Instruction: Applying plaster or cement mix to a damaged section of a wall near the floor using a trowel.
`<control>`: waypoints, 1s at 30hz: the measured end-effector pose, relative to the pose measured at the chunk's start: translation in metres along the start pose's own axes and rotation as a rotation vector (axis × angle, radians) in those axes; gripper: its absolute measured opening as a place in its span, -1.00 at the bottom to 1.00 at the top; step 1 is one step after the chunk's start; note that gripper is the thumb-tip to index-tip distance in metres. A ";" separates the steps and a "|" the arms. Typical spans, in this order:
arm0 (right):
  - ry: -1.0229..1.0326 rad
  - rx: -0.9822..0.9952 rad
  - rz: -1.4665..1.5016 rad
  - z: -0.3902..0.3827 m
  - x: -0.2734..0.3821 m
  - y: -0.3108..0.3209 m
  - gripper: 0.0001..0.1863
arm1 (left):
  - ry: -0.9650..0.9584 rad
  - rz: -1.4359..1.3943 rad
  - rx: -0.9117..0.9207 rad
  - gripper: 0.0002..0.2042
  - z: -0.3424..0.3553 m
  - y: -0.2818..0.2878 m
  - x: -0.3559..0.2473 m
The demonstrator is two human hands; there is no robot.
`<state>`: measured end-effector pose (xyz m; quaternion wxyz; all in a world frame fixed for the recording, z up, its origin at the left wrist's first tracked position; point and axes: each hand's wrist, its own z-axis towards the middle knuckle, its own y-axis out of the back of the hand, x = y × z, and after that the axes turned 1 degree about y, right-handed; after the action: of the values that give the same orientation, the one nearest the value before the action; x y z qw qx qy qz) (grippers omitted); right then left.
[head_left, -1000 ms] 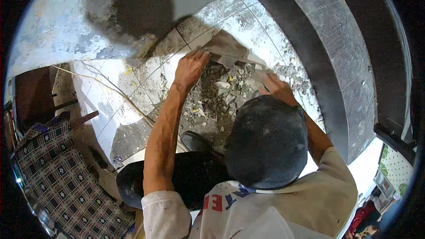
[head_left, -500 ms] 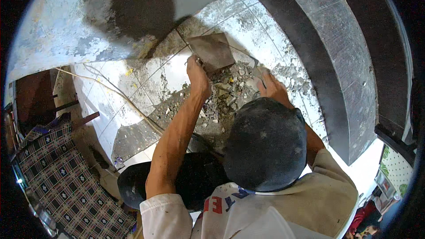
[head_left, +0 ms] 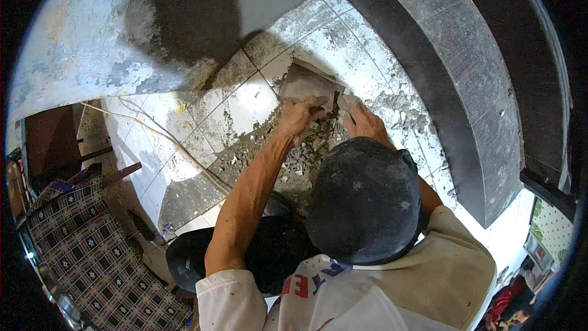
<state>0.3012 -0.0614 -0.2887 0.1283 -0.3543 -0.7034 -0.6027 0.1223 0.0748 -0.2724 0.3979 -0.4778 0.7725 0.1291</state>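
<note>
A flat grey-brown square piece (head_left: pixel 310 81), like a tile or board, lies tilted on the dirty white floor tiles. My left hand (head_left: pixel 298 116) is closed at its near edge, fingers curled and slightly blurred. Against the right side of the square my right hand (head_left: pixel 367 125) holds a pale flat piece (head_left: pixel 346 101), mostly covered by the fingers. Between and below both hands spreads a heap of broken rubble (head_left: pixel 300 156), partly hidden by my dark cap (head_left: pixel 367 202).
A rough painted wall (head_left: pixel 92 43) rises at upper left. On the right a dark step (head_left: pixel 422 79) curves along the floor. A pale cable (head_left: pixel 165 129) runs to my left knee. Checked cloth (head_left: pixel 98 239) hangs at lower left. Loose crumbs (head_left: pixel 404 107) lie right of my hand.
The square piece has shifted right and turned. My left hand has moved from its left corner to its near edge, and my right hand has come closer with the pale piece.
</note>
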 end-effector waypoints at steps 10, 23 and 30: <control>0.121 0.183 0.099 0.011 0.004 0.031 -0.43 | -0.136 0.066 -0.074 -0.64 -0.001 0.006 0.000; -0.009 -0.172 0.203 0.039 -0.015 0.069 -0.42 | -0.274 1.561 -0.271 -0.50 0.004 0.061 -0.037; 0.382 0.164 -0.164 0.013 -0.025 0.026 -0.44 | -0.533 2.074 -0.334 -0.53 0.014 0.104 -0.003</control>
<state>0.3392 -0.0576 -0.2877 0.2378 -0.1638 -0.7394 -0.6082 0.0427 0.1379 -0.2983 0.1798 0.4035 0.6617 0.6058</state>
